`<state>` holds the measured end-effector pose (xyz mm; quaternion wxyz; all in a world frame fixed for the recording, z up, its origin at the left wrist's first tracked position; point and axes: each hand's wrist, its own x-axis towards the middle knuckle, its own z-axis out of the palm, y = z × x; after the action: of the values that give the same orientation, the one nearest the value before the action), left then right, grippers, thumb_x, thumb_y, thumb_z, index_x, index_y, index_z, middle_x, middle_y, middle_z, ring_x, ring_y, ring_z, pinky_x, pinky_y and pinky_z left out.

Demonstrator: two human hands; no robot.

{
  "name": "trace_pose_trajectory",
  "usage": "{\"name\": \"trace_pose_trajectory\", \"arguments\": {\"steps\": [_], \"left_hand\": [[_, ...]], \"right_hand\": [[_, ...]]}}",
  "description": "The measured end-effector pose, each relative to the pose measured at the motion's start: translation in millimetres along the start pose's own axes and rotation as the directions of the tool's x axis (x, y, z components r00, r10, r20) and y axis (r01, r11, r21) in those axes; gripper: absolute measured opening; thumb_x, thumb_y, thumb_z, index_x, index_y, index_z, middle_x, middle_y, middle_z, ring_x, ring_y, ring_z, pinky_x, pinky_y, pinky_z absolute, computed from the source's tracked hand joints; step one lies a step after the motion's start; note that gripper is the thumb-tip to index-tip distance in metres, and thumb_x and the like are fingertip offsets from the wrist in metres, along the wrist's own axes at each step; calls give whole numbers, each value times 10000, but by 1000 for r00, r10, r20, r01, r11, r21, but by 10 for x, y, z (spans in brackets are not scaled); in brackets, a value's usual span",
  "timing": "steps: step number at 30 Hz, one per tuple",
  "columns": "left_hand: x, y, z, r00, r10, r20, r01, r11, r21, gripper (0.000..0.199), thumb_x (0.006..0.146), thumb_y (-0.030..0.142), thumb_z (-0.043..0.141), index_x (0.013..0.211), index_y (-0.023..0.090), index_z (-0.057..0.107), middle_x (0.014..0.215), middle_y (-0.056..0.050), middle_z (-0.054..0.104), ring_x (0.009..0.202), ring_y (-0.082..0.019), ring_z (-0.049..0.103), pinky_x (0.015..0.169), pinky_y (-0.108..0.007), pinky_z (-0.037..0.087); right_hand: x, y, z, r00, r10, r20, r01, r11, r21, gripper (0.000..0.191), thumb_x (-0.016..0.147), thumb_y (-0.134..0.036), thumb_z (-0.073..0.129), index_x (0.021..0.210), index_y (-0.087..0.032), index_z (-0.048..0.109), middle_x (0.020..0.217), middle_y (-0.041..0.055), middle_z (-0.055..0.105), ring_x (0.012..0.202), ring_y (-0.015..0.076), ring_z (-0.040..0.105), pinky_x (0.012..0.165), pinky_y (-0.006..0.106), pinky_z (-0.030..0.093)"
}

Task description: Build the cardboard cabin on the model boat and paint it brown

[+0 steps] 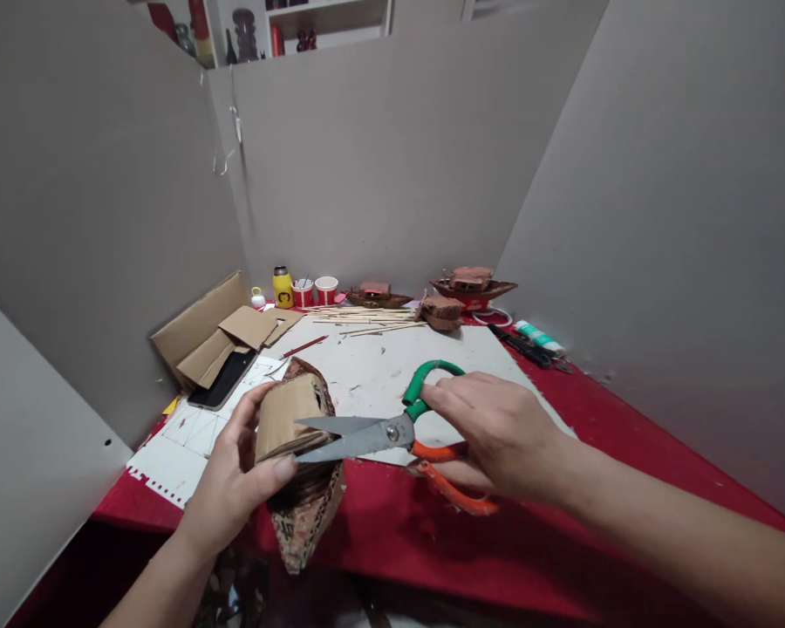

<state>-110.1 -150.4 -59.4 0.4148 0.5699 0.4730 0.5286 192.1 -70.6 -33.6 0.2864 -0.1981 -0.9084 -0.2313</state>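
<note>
My left hand (232, 475) is wrapped around a small cardboard model boat (304, 528), holding it over the near edge of the table. A curved tan cardboard cover (286, 410) sits across the boat's middle, and my left thumb presses on its near side. In my right hand (503, 432) is a pair of scissors (372, 433) with one green and one orange handle. The scissor blades are parted and point left, lying across the cover's right end. From this angle I cannot tell whether the blades bite into the cardboard.
A white board (366, 375) lies on the red-covered table (536, 532). Thin wooden sticks (366, 317), finished model boats (471, 283), paper cups (326, 290) and a yellow bottle (282, 288) stand behind. Folded cardboard (202, 340) and a phone (222, 384) are left; a glue tube (540, 337) is right.
</note>
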Motion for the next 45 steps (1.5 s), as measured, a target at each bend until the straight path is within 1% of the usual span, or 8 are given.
{"name": "trace_pose_trajectory", "arguments": {"steps": [5,11,21,25,32,37,41,45], "left_hand": [[18,13,21,999,-36,29,36,999,-19,863,690,588,775,1415,245,454,1336,-109,634,1163,-338,619,921,-383,534],[45,17,27,999,-16,32,16,1000,12,833,685,563,791,1394,245,493,1384,-114,611,1242,-363,583,941,-395,535],[75,19,78,998,-3,67,2,1000,12,810,700,567,783,1396,259,506,1355,-105,636,1213,-354,605,950,-408,532],[83,23,81,997,0,77,-3,999,42,803,702,571,779,1389,249,517,1361,-106,629,1215,-356,598,950,-402,528],[87,41,79,996,-1,86,-6,996,87,799,706,548,785,1398,258,510,1389,-98,620,1253,-361,584,951,-402,538],[85,82,100,996,10,91,-22,991,134,797,679,558,798,1365,242,543,1366,-108,636,1235,-378,600,938,-415,551],[73,76,94,995,1,95,-14,991,130,799,682,548,806,1372,256,530,1372,-97,631,1229,-359,608,934,-390,552],[60,57,45,997,33,76,-40,995,87,793,707,571,779,1386,263,513,1385,-92,623,1242,-342,598,962,-379,538]], "right_hand": [[-39,14,12,999,10,44,-13,997,70,445,1016,-561,393,942,-167,585,659,43,620,573,203,550,603,325,390],[-84,48,12,991,35,129,-61,978,199,425,970,-596,465,872,-196,574,623,18,595,535,176,485,557,301,326],[-184,108,1,981,7,194,-43,982,183,436,967,-607,473,869,-198,589,584,4,582,503,174,489,547,317,277],[-263,129,55,984,5,177,-33,987,158,477,980,-625,423,890,-194,603,573,0,562,509,176,486,564,325,259],[-350,159,63,983,-17,180,-8,990,139,574,1023,-646,273,824,-207,584,586,18,571,508,179,493,562,335,270],[-373,185,64,984,-45,173,21,990,139,534,1034,-605,313,763,-219,564,553,8,548,482,164,461,556,335,257],[-348,193,20,986,-69,149,51,992,118,510,1048,-563,308,753,-221,543,542,2,543,459,161,433,540,335,258],[-367,189,-25,996,-5,85,-7,991,134,442,1020,-566,386,787,-224,543,526,-8,516,456,166,449,532,330,264]]}}
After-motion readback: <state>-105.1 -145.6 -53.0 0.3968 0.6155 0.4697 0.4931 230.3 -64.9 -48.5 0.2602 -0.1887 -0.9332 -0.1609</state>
